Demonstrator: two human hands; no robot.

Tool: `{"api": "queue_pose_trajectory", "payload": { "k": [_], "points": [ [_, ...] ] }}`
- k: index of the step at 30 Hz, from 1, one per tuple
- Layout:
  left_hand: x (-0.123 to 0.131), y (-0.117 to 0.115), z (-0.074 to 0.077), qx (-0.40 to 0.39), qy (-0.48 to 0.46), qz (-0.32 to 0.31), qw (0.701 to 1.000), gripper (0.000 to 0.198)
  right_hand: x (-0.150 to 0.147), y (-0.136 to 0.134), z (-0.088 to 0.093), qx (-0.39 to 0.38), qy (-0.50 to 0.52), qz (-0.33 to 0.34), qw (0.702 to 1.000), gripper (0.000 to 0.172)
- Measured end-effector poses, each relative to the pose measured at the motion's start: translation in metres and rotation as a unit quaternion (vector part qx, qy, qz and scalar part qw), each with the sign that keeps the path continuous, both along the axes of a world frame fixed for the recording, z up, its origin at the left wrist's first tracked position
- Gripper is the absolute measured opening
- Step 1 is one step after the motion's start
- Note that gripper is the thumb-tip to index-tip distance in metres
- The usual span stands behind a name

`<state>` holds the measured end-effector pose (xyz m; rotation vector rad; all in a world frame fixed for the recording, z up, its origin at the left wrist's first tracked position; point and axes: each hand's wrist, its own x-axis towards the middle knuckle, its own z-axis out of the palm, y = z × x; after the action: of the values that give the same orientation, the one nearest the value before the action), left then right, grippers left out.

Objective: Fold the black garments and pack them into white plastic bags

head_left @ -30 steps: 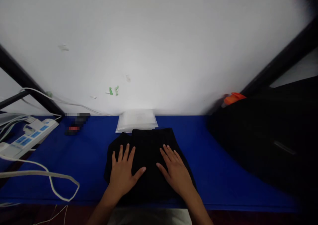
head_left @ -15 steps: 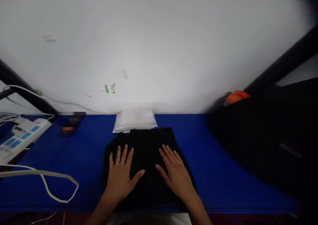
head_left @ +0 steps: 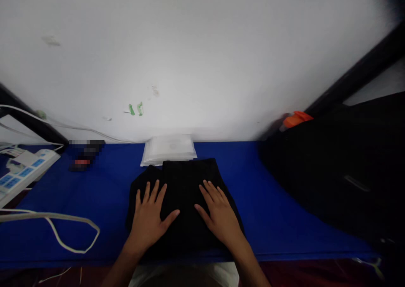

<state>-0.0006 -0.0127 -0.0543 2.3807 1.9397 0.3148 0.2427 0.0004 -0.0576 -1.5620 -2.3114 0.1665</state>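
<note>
In the head view, the left hand [head_left: 148, 219] and the right hand [head_left: 220, 214] lie palm down, fingers spread, thumbs pointing toward each other, pinching nothing. Both rest on a folded bundle of soft-looking black fabric [head_left: 186, 194], which shows between them and reaches beyond their fingertips. It sits at the near edge of a flat, blue-covered surface [head_left: 247, 169].

As far as this shows, the fabric is already gathered into a compact, roughly four-sided shape, and its far edge ahead of the right hand looks fairly straight. Ahead of the left hand, a corner slopes away and sits unevenly, so that side seems less tidy; whether more folding is left cannot be told, since the dark layers blend together.

Just beyond the fabric, ahead of the hands, lies a stack of whitish, translucent plastic packets [head_left: 169, 148], seemingly untouched. Well to the left of the left hand are a white power strip with blue sockets [head_left: 30, 171] and a looped white cable [head_left: 91, 223]. A large black, bag-like bulk [head_left: 322, 173] stands well to the right of the right hand.
</note>
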Motion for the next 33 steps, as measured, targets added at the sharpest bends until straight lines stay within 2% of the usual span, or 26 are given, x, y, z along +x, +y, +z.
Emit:
{"api": "queue_pose_trajectory", "payload": {
  "k": [3, 6, 9, 11, 13, 15, 16, 20, 22, 25, 28, 33],
  "points": [
    [-0.006, 0.000, 0.000, 0.013, -0.011, -0.018, 1.000, 0.078, 0.005, -0.004, 0.005, -0.013, 0.036, 0.014, 0.999, 0.052],
    [-0.018, -0.007, 0.003, 0.036, -0.043, -0.056, 0.997, 0.080, 0.019, -0.017, 0.012, -0.051, 0.071, 0.022, 0.996, 0.057],
    [-0.037, -0.023, 0.007, 0.051, -0.093, -0.160, 0.981, 0.074, 0.038, -0.035, 0.016, -0.106, 0.071, 0.045, 0.991, 0.071],
    [-0.050, -0.035, 0.010, 0.044, -0.119, -0.238, 0.963, 0.062, 0.050, -0.047, 0.017, -0.136, 0.067, 0.060, 0.987, 0.077],
    [-0.061, -0.044, 0.013, 0.034, -0.130, -0.268, 0.954, 0.038, 0.059, -0.056, 0.018, -0.152, 0.068, 0.063, 0.984, 0.073],
    [-0.068, -0.048, 0.016, 0.023, -0.136, -0.264, 0.955, 0.013, 0.064, -0.060, 0.021, -0.158, 0.070, 0.063, 0.983, 0.060],
    [-0.070, -0.048, 0.018, 0.018, -0.140, -0.260, 0.955, 0.008, 0.066, -0.060, 0.022, -0.160, 0.072, 0.064, 0.982, 0.051],
    [-0.070, -0.042, 0.025, -0.012, -0.165, -0.247, 0.955, 0.014, 0.071, -0.052, 0.033, -0.165, 0.096, 0.083, 0.978, 0.019],
    [-0.068, -0.039, 0.028, -0.037, -0.164, -0.243, 0.955, 0.005, 0.071, -0.047, 0.039, -0.168, 0.111, 0.087, 0.976, 0.017],
    [-0.068, -0.038, 0.030, -0.065, -0.150, -0.250, 0.954, 0.022, 0.072, -0.042, 0.045, -0.174, 0.124, 0.080, 0.974, 0.019],
    [-0.071, -0.038, 0.031, -0.070, -0.151, -0.254, 0.953, 0.014, 0.073, -0.039, 0.048, -0.180, 0.130, 0.074, 0.972, 0.022],
    [-0.073, -0.032, 0.041, -0.070, -0.220, -0.236, 0.944, 0.012, 0.072, -0.033, 0.054, -0.161, 0.156, 0.064, 0.972, 0.024]
  ]
}}
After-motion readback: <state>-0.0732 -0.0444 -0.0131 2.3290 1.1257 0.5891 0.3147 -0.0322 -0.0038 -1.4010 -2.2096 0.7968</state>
